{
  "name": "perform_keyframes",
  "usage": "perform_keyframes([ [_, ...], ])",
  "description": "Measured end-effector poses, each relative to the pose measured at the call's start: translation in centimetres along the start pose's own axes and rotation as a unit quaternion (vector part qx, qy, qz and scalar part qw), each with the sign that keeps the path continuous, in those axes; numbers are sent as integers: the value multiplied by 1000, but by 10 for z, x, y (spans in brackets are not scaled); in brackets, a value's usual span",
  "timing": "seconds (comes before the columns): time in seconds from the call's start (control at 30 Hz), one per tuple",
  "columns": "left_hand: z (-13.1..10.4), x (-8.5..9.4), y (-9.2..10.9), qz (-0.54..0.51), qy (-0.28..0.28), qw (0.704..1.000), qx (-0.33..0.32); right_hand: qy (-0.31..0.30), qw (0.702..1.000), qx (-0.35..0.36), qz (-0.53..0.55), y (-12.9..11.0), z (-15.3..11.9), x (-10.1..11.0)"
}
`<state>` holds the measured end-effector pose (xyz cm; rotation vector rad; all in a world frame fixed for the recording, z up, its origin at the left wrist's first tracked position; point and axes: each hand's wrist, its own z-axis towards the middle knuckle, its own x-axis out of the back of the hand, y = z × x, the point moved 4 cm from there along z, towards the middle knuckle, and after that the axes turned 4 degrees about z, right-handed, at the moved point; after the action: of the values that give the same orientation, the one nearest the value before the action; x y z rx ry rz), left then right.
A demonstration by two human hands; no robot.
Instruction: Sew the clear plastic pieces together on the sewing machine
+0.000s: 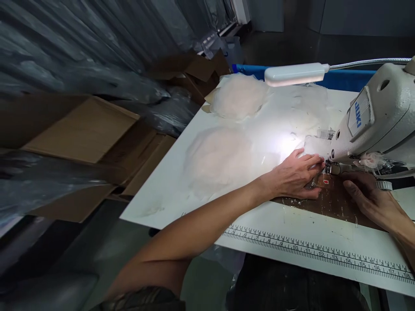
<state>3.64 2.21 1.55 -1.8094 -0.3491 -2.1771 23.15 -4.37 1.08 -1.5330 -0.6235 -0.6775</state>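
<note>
My left hand (pixel 296 176) lies on the sewing machine's bed with its fingers stretched out, pressing a piece of sheer white fabric (pixel 313 147) beside the presser foot (pixel 331 167). Under the head of the white sewing machine (pixel 379 108) rests my right hand (pixel 369 194), just right of the foot. Its thumb stands apart from the fingers, which are partly hidden by the machine, and no object shows in it. Both hands are over the brown machine plate (pixel 333 201), which is strewn with thread bits.
Piles of pale sheer fabric pieces (pixel 220 162) lie on the white table (pixel 168 201). A lamp (pixel 296 74) on a flexible neck hangs over the back. A printed ruler (pixel 311 249) follows the front edge. Cardboard boxes (pixel 84 129) and plastic bags (pixel 171 110) stand at left.
</note>
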Motion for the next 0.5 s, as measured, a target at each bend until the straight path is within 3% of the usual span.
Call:
perform_keyframes([
  [0.13, -1, -1, -4, -6, -5, 1000, -3, 53, 998, -12, 18, 3, -6, -1],
  [0.33, -1, -3, -7, -32, -10, 999, 5, 79, 996, 21, 23, -2, -4, 2],
  [0.5, -2, -8, -8, -65, -52, 996, 29, 83, 996, 43, 7, -7, -3, 4],
])
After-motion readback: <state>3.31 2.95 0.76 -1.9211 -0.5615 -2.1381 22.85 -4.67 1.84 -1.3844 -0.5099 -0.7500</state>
